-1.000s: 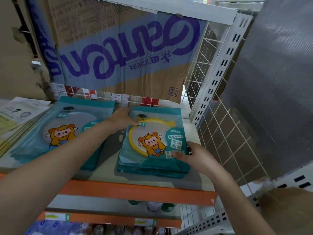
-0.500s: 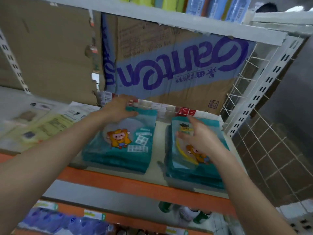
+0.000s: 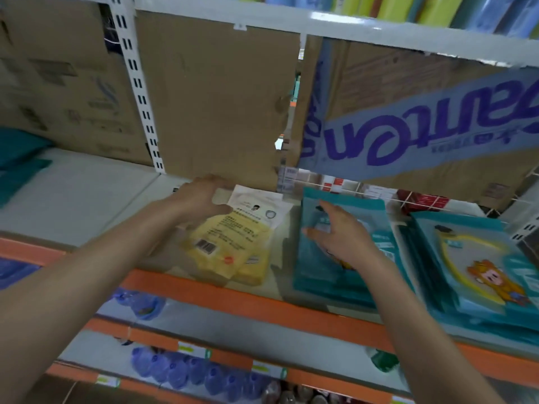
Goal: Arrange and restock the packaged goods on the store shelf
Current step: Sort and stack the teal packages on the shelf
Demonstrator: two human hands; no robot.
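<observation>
A stack of flat yellow and white packets (image 3: pixel 233 243) lies on the white shelf (image 3: pixel 78 199) at centre. My left hand (image 3: pixel 201 196) grips the stack's far left corner, thumb on top. To its right are two stacks of teal packets: the middle one (image 3: pixel 376 225) and the right one (image 3: pixel 478 272) with a cartoon figure and yellow ring. My right hand (image 3: pixel 341 234) hovers with spread fingers above the middle teal stack; I cannot tell if it touches.
Brown cardboard (image 3: pixel 221 97) and a blue-printed carton (image 3: pixel 423 132) line the back. A white slotted upright (image 3: pixel 140 88) stands at left, more teal packs (image 3: pixel 17 158) far left. An orange shelf edge (image 3: pixel 248 298) runs in front, with blue bottles (image 3: pixel 180 371) on lower shelves.
The view swung left. My left hand left the middle teal stack and took hold of the yellow packets. My right hand moved from the right teal stack to above the middle one.
</observation>
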